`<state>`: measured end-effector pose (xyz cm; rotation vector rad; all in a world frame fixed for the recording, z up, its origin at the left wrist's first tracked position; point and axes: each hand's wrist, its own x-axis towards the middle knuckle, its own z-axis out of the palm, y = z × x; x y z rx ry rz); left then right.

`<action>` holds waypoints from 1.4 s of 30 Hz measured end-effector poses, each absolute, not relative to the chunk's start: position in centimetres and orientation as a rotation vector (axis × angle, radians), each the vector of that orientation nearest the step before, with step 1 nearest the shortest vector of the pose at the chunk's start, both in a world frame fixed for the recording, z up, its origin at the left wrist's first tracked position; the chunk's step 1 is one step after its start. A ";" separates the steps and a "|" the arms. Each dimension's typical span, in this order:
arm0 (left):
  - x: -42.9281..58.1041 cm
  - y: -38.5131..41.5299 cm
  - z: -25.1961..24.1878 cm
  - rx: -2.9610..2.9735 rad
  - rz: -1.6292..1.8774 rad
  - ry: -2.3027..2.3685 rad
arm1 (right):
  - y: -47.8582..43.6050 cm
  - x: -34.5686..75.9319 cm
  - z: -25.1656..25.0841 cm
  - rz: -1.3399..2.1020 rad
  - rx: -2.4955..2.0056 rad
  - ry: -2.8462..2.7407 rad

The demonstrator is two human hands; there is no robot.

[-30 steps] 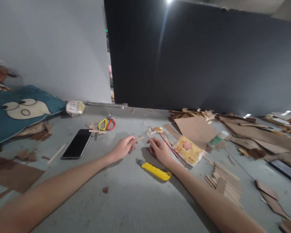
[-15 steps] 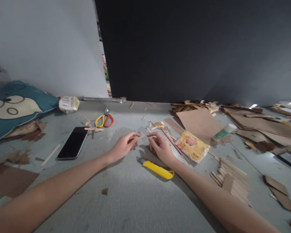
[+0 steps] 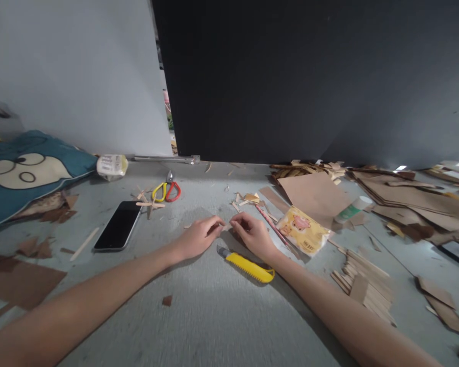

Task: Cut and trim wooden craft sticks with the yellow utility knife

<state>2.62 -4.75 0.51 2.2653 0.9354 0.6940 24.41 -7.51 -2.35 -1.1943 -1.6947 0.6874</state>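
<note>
My left hand (image 3: 199, 237) and my right hand (image 3: 252, 234) meet at the middle of the grey floor, fingertips together. Both pinch a small pale wooden stick piece (image 3: 226, 225) between them. A yellow utility knife (image 3: 248, 266) lies just in front of my right wrist. A red pencil (image 3: 270, 224) lies on the floor right of my right hand, beside a yellow snack packet (image 3: 303, 231).
A black phone (image 3: 118, 225) and a loose wooden stick (image 3: 84, 243) lie to the left, with yellow-and-red pliers (image 3: 167, 191) behind. A teal cushion (image 3: 26, 173) sits far left. Cardboard sheets (image 3: 313, 192), a stack of sticks (image 3: 363, 285) and a white glue bottle (image 3: 354, 209) crowd the right.
My two hands have drawn closer together and slightly nearer to me, closing on the small stick piece. The view has shifted a little.
</note>
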 end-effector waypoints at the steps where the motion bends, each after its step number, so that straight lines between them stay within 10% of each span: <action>1: 2.6 -4.8 0.4 2.275 0.730 0.945 | -7.5 24.4 -2.4 0.680 -1.200 -1.680; 42: -3.6 -2.6 -2.1 2.306 0.861 1.347 | -7.9 24.0 -2.3 0.585 -1.159 -1.935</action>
